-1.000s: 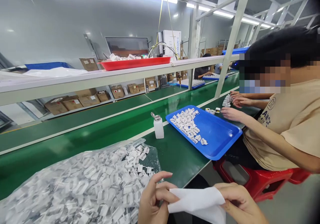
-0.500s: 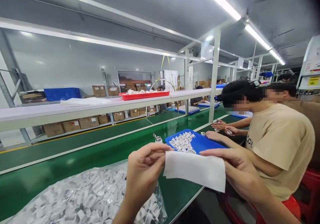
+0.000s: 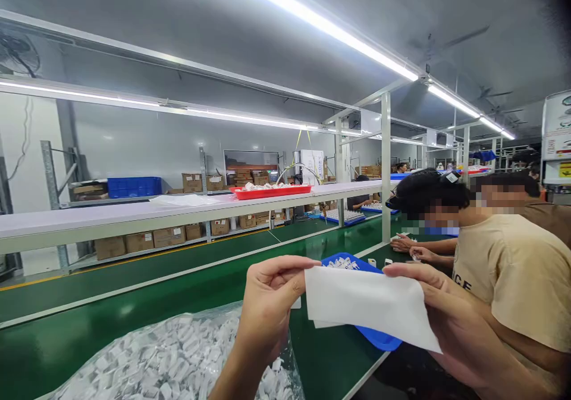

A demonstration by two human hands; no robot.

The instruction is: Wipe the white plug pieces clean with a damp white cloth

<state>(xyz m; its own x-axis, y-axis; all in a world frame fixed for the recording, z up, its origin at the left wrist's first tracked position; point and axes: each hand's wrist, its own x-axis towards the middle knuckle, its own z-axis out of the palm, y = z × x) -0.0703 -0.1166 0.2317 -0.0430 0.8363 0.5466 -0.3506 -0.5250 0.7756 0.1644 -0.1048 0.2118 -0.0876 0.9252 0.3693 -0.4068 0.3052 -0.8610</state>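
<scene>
Both my hands hold a white sheet of cloth or paper stretched out in front of me. My left hand pinches its left edge between thumb and fingers. My right hand grips its right edge. Below my left hand lies a clear plastic bag full of small white plastic parts on the green workbench. Behind the sheet a blue tray with white parts is partly hidden.
A person in a beige shirt sits close on my right, hands on the bench. A long white shelf carries a red tray and a blue crate. Cardboard boxes stand under it.
The view has tilted upward, showing more ceiling. My hands have raised the white sheet and spread it wider; it now covers most of the blue tray and the white bottle.
</scene>
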